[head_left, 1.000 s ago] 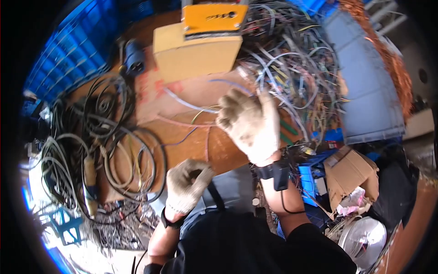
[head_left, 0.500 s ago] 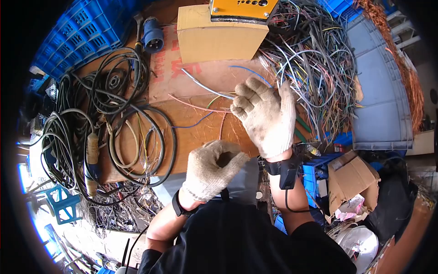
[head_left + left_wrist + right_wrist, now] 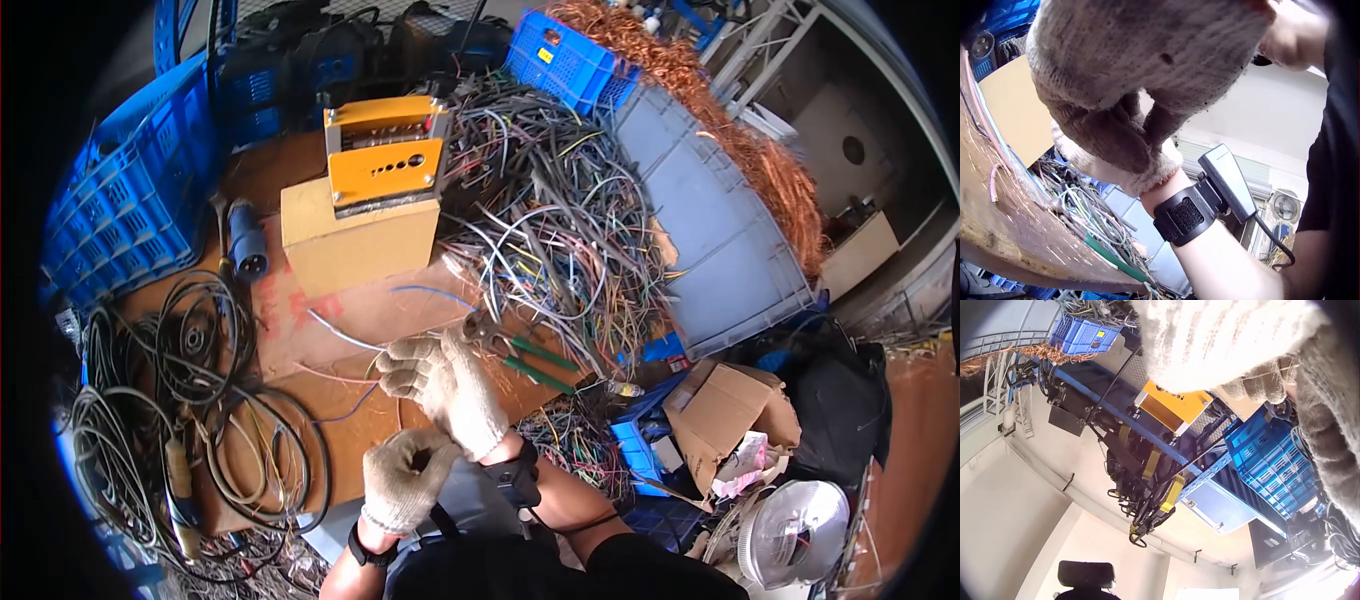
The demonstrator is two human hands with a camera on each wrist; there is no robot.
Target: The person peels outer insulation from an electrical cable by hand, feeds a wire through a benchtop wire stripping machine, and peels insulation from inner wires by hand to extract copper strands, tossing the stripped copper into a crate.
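Observation:
Both hands wear off-white knitted gloves, soiled on the fingers. My left hand [image 3: 402, 485] has thumb and fingers curled together at the wrist of the right glove. In the left wrist view, its fingertips pinch the glove cuff [image 3: 1163, 172] just above the black wrist strap. My right hand [image 3: 450, 395] is held palm up over the front of the wooden table [image 3: 350, 460], its fingers loosely extended and nothing in them. Just beyond it lies a cutting tool with green handles [image 3: 540, 365]. Loose wires [image 3: 340, 330] lie on the table past the fingers.
A yellow machine [image 3: 385, 165] stands on a tan block [image 3: 355, 240] at the back. Tangled wires [image 3: 560, 230] heap up to its right, beside a grey crate [image 3: 700, 220] and copper strands [image 3: 770, 190]. Coiled black cables [image 3: 215, 330] and a blue crate [image 3: 130, 200] are left.
The hands, apart before, have come together, with the left fingers now at the right glove's cuff. The head view has shifted, showing more of the table's back and the whole yellow machine.

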